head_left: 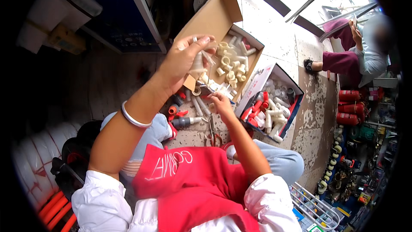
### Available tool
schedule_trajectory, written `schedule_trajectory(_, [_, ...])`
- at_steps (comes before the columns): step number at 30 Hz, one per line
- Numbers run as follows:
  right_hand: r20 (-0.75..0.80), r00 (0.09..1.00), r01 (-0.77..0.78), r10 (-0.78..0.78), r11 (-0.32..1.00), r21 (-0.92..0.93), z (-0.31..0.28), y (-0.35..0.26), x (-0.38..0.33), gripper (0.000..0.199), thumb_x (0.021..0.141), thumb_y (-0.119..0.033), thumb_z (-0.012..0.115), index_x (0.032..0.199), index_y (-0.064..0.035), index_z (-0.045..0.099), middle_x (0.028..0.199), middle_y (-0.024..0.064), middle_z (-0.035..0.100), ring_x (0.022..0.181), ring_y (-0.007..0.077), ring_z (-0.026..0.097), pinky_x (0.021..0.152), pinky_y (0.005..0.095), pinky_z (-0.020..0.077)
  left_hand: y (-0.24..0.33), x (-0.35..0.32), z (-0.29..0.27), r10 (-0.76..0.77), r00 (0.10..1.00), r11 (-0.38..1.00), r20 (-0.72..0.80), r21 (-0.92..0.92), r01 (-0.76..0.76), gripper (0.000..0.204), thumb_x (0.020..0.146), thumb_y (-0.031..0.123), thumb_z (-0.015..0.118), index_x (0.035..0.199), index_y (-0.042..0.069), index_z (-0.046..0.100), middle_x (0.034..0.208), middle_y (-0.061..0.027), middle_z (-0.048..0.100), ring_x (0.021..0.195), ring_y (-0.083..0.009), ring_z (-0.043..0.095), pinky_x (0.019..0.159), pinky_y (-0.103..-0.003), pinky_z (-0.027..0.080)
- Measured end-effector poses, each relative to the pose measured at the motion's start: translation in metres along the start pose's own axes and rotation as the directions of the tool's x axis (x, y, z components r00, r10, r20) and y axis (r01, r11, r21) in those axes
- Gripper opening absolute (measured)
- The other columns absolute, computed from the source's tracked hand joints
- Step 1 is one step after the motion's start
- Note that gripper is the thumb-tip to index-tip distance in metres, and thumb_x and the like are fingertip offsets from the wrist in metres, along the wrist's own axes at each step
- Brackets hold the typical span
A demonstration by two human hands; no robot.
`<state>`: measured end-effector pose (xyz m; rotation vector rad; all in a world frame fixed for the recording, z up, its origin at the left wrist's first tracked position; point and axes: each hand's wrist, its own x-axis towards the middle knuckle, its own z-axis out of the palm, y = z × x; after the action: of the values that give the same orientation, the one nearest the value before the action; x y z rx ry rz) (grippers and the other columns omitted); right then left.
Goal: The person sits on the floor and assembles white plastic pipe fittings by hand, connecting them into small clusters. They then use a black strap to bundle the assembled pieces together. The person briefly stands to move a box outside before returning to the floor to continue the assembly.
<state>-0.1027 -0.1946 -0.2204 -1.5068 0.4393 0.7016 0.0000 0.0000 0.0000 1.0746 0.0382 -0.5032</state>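
hands (182, 62) sorting pipe fittings (231, 66), cardboard box (210, 17)

Left hand (182, 62) hides most of its plastic bag (201, 62).

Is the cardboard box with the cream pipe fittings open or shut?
Open. The cardboard box has its flap folded back, and the cream fittings inside lie exposed, just beyond the raised left hand.

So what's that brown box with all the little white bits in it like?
The box looks like plain brown cardboard, open, with its lid flap tipped up and back. It sits on the speckled floor, tilted in the picture. Inside lies a heap of cream plastic pipe fittings. A second box lies just right of it. The left hand, holding small clear bags, hovers over its near end.
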Motion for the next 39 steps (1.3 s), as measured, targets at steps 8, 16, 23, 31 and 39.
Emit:
schedule_trajectory(8, [0.19, 0.92, 0.283, -0.342, 0.917, 0.281, 0.054, -0.16, -0.09, 0.033, 0.091, -0.018, 0.065, 0.119, -0.0063, 0.052, 0.083, 0.0013, 0.058, 0.068, 0.0062, 0.052, 0.061, 0.0205, 0.0423, -0.008, 0.017, -0.01, -0.051, 0.986, 0.983, -0.158, -0.18, 0.022, 0.028, 0.093, 0.023, 0.06, 0.112, 0.003, 0.054, 0.093, -0.0071, 0.057, 0.068, -0.0082, 0.055, 0.062, -0.024, 0.051])
schedule_trajectory(16, [-0.334, 0.82, 0.55, -0.465, 0.803, 0.231, -0.061, -0.168, -0.044, 0.023, 0.094, -0.026, 0.059, 0.083, -0.0059, 0.063, 0.072, -0.0009, 0.058, 0.062, 0.0054, 0.053, 0.055, 0.018, 0.0419, 0.006, 0.032, -0.04, 0.246, 0.814, 0.915, -0.526, -0.151, -0.374, 0.023, 0.09, 0.019, 0.066, 0.103, 0.007, 0.053, 0.082, -0.0037, 0.053, 0.068, -0.0098, 0.053, 0.063, -0.027, 0.048])
schedule_trajectory(23, [-0.766, 0.609, 0.069, -0.205, 0.976, -0.206, -0.139, -0.098, 0.06, 0.042, 0.086, -0.032, 0.067, 0.113, -0.0022, 0.058, 0.083, 0.0098, 0.065, 0.07, 0.016, 0.06, 0.062, 0.0286, 0.0479, -0.005, 0.032, -0.014, -0.087, 0.982, 0.911, -0.167, -0.411, 0.011, 0.023, 0.082, -0.003, 0.056, 0.105, 0.0, 0.054, 0.091, -0.0093, 0.057, 0.08, -0.0187, 0.058, 0.078, -0.032, 0.051])
schedule_trajectory(31, [-0.043, 0.936, 0.118, -0.349, 0.427, -0.897, 0.02, 0.015, 0.077, 0.023, 0.079, -0.026, 0.067, 0.1, -0.0174, 0.065, 0.085, 0.009, 0.069, 0.081, 0.0304, 0.066, 0.071, 0.043, 0.0515, 0.002, 0.016, -0.014, -0.006, 0.979, 0.939, -0.203, -0.337, -0.064, 0.024, 0.084, -0.001, 0.055, 0.109, -0.002, 0.054, 0.097, -0.0098, 0.059, 0.081, -0.0173, 0.059, 0.079, -0.03, 0.051])
schedule_trajectory(39, [-0.052, 0.966, 0.036, -0.253, 0.331, -0.943, 0.045, 0.055, 0.104, 0.018, 0.083, -0.02, 0.057, 0.096, -0.0122, 0.067, 0.082, 0.0149, 0.069, 0.081, 0.0309, 0.068, 0.07, 0.0429, 0.053, 0.009, 0.011, 0.001, -0.042, 0.988, 0.974, -0.15, -0.229, 0.007, 0.018, 0.09, 0.011, 0.056, 0.106, 0.003, 0.056, 0.094, -0.0068, 0.062, 0.077, -0.0101, 0.059, 0.072, -0.026, 0.053])
